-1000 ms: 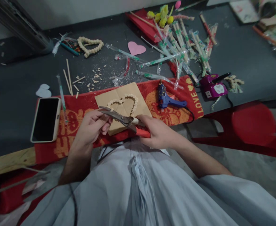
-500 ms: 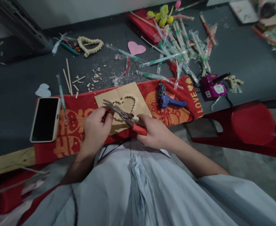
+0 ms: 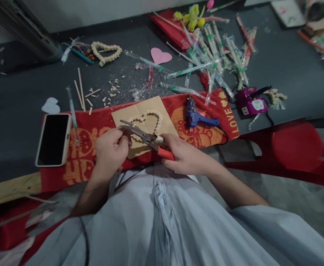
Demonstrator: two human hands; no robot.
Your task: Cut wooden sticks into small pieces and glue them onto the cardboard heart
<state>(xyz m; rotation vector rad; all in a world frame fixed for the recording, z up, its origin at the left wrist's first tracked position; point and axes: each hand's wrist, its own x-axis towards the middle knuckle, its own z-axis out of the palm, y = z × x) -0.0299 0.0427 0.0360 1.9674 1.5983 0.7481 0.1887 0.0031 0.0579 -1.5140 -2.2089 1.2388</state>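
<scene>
My right hand (image 3: 185, 153) grips a pair of red-handled shears (image 3: 144, 136), whose blades point left and stand parted. Close to the blade tips, my left hand (image 3: 112, 147) is closed in a pinch. Whatever lies between its fingers is hidden or too small to name. Beneath the shears lies a tan card (image 3: 162, 107) bearing a heart outline (image 3: 159, 117) built of small pale pieces. The hands and blades cover the heart's lower left part.
A red towel (image 3: 87, 120) lies under the card, with a blue glue gun (image 3: 199, 117) to the right and a phone (image 3: 54, 140) to the left. Beyond are wooden sticks (image 3: 81, 88), cut bits, wrapped chopsticks (image 3: 189, 70) and another heart frame (image 3: 105, 53). A red stool (image 3: 297, 146) stands at right.
The shears' blades and handles have spread a little wider. My left hand has shifted slightly left. The card and the heart outline on it stay in place.
</scene>
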